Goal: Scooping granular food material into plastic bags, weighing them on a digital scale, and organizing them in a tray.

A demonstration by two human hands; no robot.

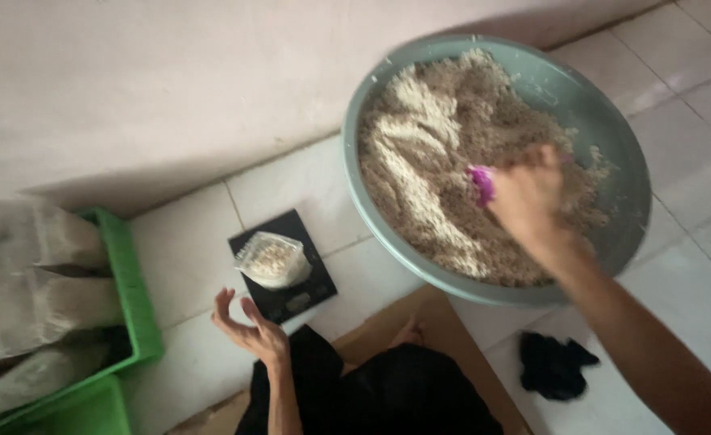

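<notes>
Nearest the camera, at about 6 o'clock, the person's dark-clothed lap sits over a strip of brown cardboard (pixel 444 322) laid on the white tiled floor (pixel 186 258). Just left of it the left hand (pixel 252 329) hovers palm up with the fingers spread and loose, gripping nothing; it is close to, but not touching, a small black scale (pixel 283 266) lying at its 1 o'clock. On the scale rests a clear plastic bag (pixel 273 259) partly filled with pale, crumbly grain-like mix. At 4 o'clock from the lap a crumpled black cloth (pixel 553 365) lies on the tiles. At 9 o'clock a green crate (pixel 134 282) holds stacked, filled pale bags (pixel 33 274). Farther off, toward 1 o'clock, a large grey-green basin (pixel 605 121) stands on the floor near the wall (pixel 170 72), heaped with the same beige crumbly mix (pixel 444 145). The right hand (pixel 528 193) reaches into it from the lower right — closed around a small pink scoop (pixel 481 184), of which only a bit shows beside the knuckles — pressed into the mix near the basin's right side.
</notes>
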